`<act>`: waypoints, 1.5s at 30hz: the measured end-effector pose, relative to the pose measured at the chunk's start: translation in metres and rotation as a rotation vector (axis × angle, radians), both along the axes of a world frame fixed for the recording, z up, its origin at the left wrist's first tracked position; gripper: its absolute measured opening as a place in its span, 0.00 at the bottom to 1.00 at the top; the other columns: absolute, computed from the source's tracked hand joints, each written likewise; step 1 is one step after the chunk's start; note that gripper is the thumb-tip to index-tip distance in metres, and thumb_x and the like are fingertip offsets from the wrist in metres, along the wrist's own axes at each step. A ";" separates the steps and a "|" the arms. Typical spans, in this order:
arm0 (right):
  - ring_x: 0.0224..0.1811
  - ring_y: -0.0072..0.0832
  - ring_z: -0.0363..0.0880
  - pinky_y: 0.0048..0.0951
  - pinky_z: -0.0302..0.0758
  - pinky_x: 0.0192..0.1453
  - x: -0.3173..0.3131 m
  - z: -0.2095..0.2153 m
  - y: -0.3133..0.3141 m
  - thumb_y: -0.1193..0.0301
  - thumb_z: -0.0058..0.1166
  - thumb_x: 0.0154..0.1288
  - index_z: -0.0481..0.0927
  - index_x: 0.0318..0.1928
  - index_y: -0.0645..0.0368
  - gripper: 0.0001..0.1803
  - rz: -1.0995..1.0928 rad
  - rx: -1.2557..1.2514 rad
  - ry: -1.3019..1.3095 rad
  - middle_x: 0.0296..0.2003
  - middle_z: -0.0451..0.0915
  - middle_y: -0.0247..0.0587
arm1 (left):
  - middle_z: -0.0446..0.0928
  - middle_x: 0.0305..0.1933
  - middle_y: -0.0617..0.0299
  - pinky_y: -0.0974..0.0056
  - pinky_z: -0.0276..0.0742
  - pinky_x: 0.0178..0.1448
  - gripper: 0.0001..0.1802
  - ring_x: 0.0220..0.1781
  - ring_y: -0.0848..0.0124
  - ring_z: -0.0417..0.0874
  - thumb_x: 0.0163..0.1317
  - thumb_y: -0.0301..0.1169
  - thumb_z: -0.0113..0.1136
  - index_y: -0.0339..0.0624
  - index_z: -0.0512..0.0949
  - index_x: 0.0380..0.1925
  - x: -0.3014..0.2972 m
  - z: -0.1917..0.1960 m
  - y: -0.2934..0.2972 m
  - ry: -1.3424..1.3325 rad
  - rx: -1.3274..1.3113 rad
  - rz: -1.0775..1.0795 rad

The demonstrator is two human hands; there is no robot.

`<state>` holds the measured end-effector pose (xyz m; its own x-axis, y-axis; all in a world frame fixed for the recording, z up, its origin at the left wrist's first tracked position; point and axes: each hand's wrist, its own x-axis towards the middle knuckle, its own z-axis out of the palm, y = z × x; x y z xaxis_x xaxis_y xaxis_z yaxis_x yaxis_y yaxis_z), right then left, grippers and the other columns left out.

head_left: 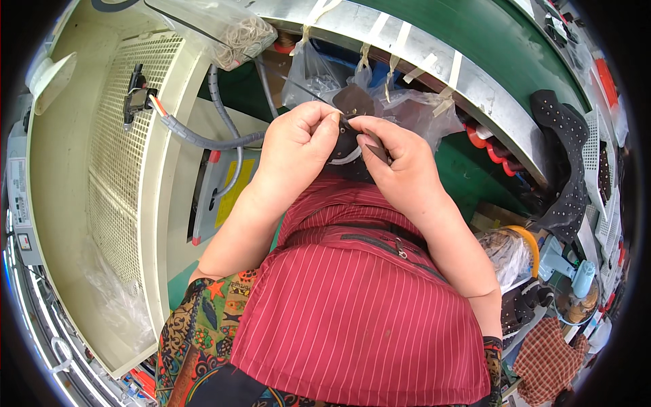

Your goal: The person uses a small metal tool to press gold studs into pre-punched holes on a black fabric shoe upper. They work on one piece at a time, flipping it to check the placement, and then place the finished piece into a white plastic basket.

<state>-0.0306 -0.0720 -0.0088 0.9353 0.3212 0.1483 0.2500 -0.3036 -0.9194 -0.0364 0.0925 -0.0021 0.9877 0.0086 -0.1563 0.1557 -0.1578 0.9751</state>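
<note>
My left hand (298, 144) is closed, thumb and forefinger pinched on the end of a thin black cord (308, 97). The cord runs up and left, past a clear bag. Close against it, my right hand (403, 159) is closed on a dark, narrow flat strip (377, 150), whose end sticks out below the thumb. What lies between the fingertips is mostly hidden. Just under the hands is a black piece (346, 144) with small eyelets and a pale curved edge, partly covered by the fingers.
A cream tray with a perforated panel (112, 190) stands at my left, with a grey wrapped cable (203, 140). Ahead, clear bags (413, 115) hang taped from a metal edge (434, 57) beside a green belt (475, 27). Studded black material (566, 156) drapes at right, above a light-blue tool (583, 278).
</note>
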 end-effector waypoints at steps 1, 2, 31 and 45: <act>0.34 0.37 0.80 0.30 0.75 0.41 0.000 0.001 0.000 0.77 0.53 0.58 0.78 0.45 0.60 0.13 -0.005 0.001 0.048 0.34 0.80 0.47 | 0.73 0.25 0.73 0.78 0.63 0.27 0.07 0.25 0.87 0.67 0.66 0.27 0.51 0.36 0.77 0.33 0.000 -0.002 0.000 -0.033 0.022 -0.005; 0.34 0.34 0.79 0.29 0.74 0.40 0.000 0.003 -0.001 0.77 0.53 0.59 0.78 0.45 0.60 0.12 -0.009 0.003 0.095 0.33 0.80 0.45 | 0.73 0.26 0.73 0.78 0.64 0.27 0.07 0.26 0.87 0.68 0.66 0.27 0.51 0.36 0.77 0.34 -0.001 -0.006 0.001 -0.066 0.044 -0.010; 0.26 0.09 0.67 0.14 0.64 0.30 0.009 0.003 -0.008 0.77 0.57 0.59 0.76 0.31 0.63 0.04 -0.141 0.107 0.294 0.23 0.75 0.26 | 0.75 0.27 0.67 0.73 0.70 0.36 0.07 0.31 0.83 0.71 0.65 0.26 0.50 0.34 0.76 0.34 0.000 0.004 -0.004 -0.018 -0.022 -0.039; 0.26 0.18 0.68 0.25 0.67 0.30 0.009 -0.006 -0.007 0.73 0.54 0.60 0.76 0.35 0.65 0.07 -0.087 0.244 0.284 0.22 0.74 0.35 | 0.74 0.28 0.66 0.72 0.70 0.36 0.07 0.31 0.81 0.72 0.66 0.27 0.49 0.35 0.75 0.35 0.002 -0.001 -0.002 -0.183 0.052 -0.107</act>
